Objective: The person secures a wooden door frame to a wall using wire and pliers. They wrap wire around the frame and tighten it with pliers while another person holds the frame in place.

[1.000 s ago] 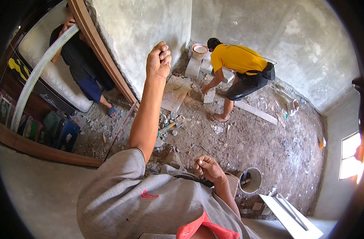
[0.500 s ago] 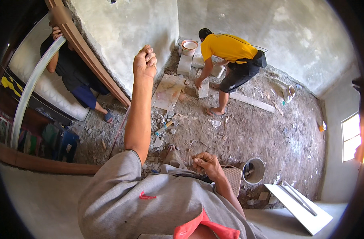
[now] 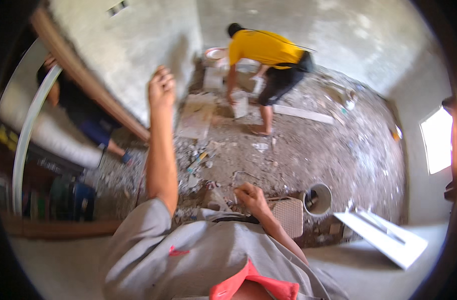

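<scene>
The picture is slightly smeared by motion. My left arm is stretched forward, and my left hand (image 3: 161, 87) is raised near the grey plastered wall (image 3: 123, 50) beside the wooden door frame (image 3: 81, 70), its fingers curled; whatever it may hold is hidden. My right hand (image 3: 251, 199) is low in front of my shirt (image 3: 198, 255), thumb and fingers pinched together on something too small to make out. Beside it are a patterned beige panel (image 3: 288, 217) and a round grey pipe-like container (image 3: 316, 191) on the rubble floor (image 3: 353, 155).
A co-worker in yellow (image 3: 263, 47) bends over pale blocks (image 3: 213, 80) and a bucket (image 3: 214, 54). Another person (image 3: 76, 105) stands beside a mattress (image 3: 58, 147) behind a pale curved-looking bar (image 3: 32, 125). A long plank (image 3: 303, 113), a white board (image 3: 368, 235) and a window (image 3: 436, 140) are around.
The whole view has shifted and blurred. My left hand appears further left and a little lower, still curled. My right hand stays pinched at my front. The co-worker still bends over the blocks.
</scene>
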The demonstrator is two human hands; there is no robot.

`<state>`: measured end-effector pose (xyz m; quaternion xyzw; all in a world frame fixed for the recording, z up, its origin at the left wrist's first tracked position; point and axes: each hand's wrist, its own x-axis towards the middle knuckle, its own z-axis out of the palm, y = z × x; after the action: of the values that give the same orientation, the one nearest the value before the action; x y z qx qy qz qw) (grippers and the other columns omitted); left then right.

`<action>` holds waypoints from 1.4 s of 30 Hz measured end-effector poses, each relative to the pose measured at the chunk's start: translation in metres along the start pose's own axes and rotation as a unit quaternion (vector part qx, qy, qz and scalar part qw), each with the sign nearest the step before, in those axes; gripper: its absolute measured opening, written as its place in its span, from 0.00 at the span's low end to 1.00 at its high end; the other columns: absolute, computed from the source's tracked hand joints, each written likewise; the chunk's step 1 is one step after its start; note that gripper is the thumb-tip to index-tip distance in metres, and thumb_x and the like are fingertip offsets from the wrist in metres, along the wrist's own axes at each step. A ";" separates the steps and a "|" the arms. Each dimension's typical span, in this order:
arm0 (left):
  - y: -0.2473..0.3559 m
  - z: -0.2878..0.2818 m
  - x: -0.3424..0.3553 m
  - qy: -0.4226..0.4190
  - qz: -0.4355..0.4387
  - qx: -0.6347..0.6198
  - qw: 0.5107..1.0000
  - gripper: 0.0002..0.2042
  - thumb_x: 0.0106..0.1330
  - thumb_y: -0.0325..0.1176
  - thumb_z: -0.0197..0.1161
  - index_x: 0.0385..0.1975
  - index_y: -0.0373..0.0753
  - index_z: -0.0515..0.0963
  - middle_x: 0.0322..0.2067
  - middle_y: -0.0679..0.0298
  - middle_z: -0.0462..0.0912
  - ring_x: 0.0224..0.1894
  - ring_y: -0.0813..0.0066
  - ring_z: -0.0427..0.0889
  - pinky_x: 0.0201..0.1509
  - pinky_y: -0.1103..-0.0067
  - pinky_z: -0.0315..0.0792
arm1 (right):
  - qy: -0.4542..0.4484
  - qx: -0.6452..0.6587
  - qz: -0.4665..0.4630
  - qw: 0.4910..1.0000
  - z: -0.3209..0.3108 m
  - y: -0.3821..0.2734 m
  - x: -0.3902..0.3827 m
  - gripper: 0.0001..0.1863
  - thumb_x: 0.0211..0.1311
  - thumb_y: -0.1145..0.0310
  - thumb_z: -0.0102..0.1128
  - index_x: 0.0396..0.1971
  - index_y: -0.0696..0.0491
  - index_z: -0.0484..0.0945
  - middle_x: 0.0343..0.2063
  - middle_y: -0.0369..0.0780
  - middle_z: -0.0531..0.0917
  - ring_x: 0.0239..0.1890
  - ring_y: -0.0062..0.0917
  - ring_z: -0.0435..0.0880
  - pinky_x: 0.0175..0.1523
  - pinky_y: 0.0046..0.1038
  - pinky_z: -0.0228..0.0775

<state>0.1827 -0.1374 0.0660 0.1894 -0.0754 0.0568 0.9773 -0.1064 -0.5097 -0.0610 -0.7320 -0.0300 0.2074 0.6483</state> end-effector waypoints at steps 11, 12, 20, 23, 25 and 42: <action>-0.151 0.056 -0.155 0.046 -0.035 0.400 0.915 0.18 0.75 0.40 0.65 0.61 0.43 0.77 0.48 0.66 0.86 0.41 0.79 0.84 0.41 0.82 0.76 | 0.089 0.128 -0.119 0.981 -0.009 -0.039 0.026 0.12 0.73 0.63 0.63 0.37 0.58 0.80 0.22 0.36 0.82 0.24 0.17 0.78 0.29 0.27 0.69; -0.169 0.052 -0.167 0.056 -0.053 0.403 0.912 0.16 0.75 0.40 0.66 0.57 0.43 0.79 0.45 0.67 0.87 0.40 0.80 0.84 0.38 0.84 0.76 | 0.093 0.131 -0.128 0.979 -0.010 -0.039 0.030 0.12 0.73 0.63 0.63 0.37 0.58 0.80 0.22 0.36 0.82 0.24 0.17 0.78 0.29 0.26 0.70; -0.226 0.030 -0.223 0.005 -0.122 0.426 0.896 0.07 0.72 0.31 0.68 0.45 0.40 0.80 0.35 0.70 0.83 0.33 0.84 0.81 0.33 0.87 0.76 | 0.179 0.053 -0.171 0.967 -0.026 -0.036 0.026 0.14 0.73 0.63 0.62 0.36 0.60 0.76 0.22 0.40 0.84 0.21 0.22 0.82 0.26 0.29 0.75; -0.230 0.034 -0.233 0.034 -0.152 0.421 0.893 0.07 0.72 0.28 0.68 0.46 0.38 0.79 0.33 0.69 0.82 0.33 0.82 0.81 0.33 0.86 0.77 | 0.173 0.028 -0.134 0.975 -0.032 -0.034 0.017 0.12 0.73 0.65 0.60 0.36 0.60 0.76 0.22 0.40 0.85 0.22 0.23 0.86 0.28 0.29 0.79; -0.234 0.039 -0.239 0.033 -0.156 0.428 0.890 0.07 0.73 0.30 0.67 0.46 0.38 0.78 0.32 0.70 0.81 0.32 0.81 0.81 0.34 0.85 0.77 | 0.177 0.032 -0.153 0.972 -0.033 -0.030 0.013 0.12 0.73 0.66 0.60 0.36 0.60 0.77 0.22 0.39 0.85 0.23 0.23 0.86 0.28 0.29 0.79; -0.212 0.047 -0.228 -0.007 -0.169 0.319 0.933 0.09 0.76 0.35 0.63 0.46 0.38 0.76 0.23 0.69 0.76 0.25 0.81 0.74 0.33 0.82 0.72 | 0.070 0.108 -0.173 0.976 -0.028 -0.033 0.023 0.15 0.74 0.60 0.62 0.35 0.58 0.77 0.18 0.35 0.79 0.20 0.22 0.79 0.24 0.31 0.68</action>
<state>-0.0172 -0.3695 -0.0060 0.5015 -0.0274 -0.0893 0.8601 -0.0686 -0.5237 -0.0335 -0.6542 -0.0881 0.0421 0.7500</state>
